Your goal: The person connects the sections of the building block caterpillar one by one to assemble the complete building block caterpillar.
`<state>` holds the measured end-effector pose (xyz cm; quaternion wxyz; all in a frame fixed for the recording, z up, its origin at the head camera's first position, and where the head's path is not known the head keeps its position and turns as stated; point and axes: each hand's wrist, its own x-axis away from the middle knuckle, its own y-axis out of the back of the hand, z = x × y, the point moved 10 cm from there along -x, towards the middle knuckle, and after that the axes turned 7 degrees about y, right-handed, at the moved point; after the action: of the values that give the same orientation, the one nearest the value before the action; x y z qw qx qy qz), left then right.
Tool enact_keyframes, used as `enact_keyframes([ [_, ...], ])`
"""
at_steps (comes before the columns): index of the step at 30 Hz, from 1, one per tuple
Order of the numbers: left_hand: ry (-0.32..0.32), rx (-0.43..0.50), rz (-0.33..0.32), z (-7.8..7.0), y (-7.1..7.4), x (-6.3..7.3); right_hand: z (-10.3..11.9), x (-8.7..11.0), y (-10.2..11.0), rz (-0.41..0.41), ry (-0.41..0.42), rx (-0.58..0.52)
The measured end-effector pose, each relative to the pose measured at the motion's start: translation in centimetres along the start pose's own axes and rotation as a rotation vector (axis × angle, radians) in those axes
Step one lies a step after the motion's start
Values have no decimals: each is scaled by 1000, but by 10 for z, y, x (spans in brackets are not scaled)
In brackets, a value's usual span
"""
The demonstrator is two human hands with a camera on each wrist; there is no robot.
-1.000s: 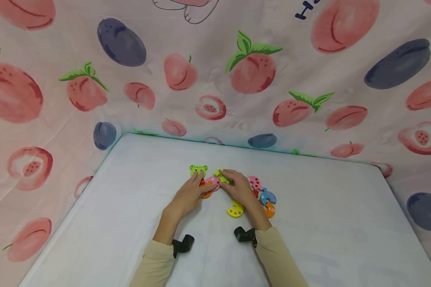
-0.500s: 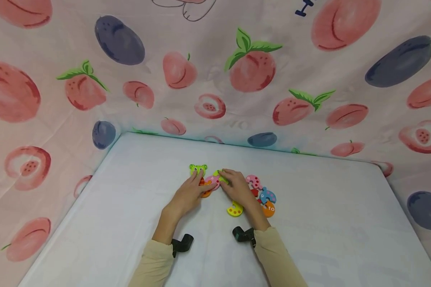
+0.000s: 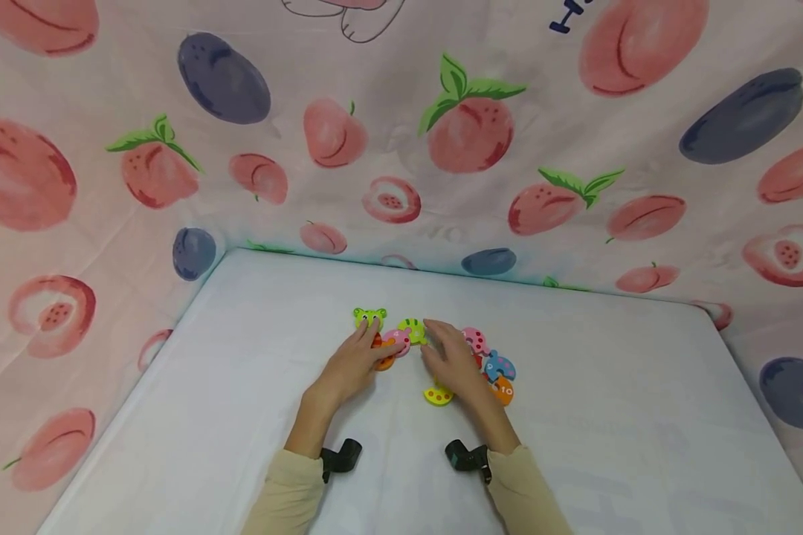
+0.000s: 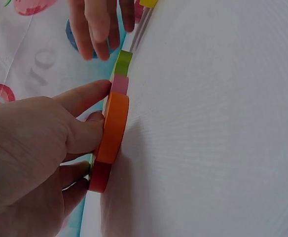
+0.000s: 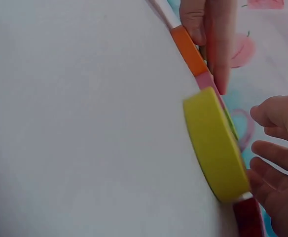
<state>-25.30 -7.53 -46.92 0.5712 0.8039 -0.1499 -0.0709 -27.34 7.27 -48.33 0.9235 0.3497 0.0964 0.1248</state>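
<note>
Fingers (image 4: 85,98) spread, left hand (image 3: 349,368) touches pink piece (image 3: 396,337).

A pink piece (image 3: 393,337) lies flat, touching orange piece (image 3: 385,363) and striped green piece (image 3: 413,331)

You face a pale pink cloth backdrop (image 3: 391,148) printed with red-pink peaches (image 3: 471,135) and dark blue fruits (image 3: 224,78), behind your flat white table (image 3: 616,416).
</note>
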Motion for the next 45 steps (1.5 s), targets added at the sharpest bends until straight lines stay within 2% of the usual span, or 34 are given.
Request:
enact_keyframes([
  [3, 13, 11, 7, 1, -1, 0, -4, 12, 12, -16, -15, -20],
  [6, 14, 16, 2, 1, -2, 0, -4, 22, 25, -29, 4, -22],
  [14, 20, 31, 13, 2, -3, 0, -10, 41, 49, -39, 38, 41],
  [20, 16, 27, 18, 1, -6, 0, -30, 52, 59, 6, -12, 80],
  [29, 13, 24, 17, 0, -6, 1, -57, 58, 79, -23, -48, 83],
  [35, 19, 33, 20, 1, -5, 1, -71, 58, 79, -22, -85, 58],
  [41, 25, 50, 18, 3, -3, 1, -94, 58, 82, -78, -154, -86],
  [45, 21, 52, 14, 2, -3, 0, -97, 58, 83, -77, -134, -136],
])
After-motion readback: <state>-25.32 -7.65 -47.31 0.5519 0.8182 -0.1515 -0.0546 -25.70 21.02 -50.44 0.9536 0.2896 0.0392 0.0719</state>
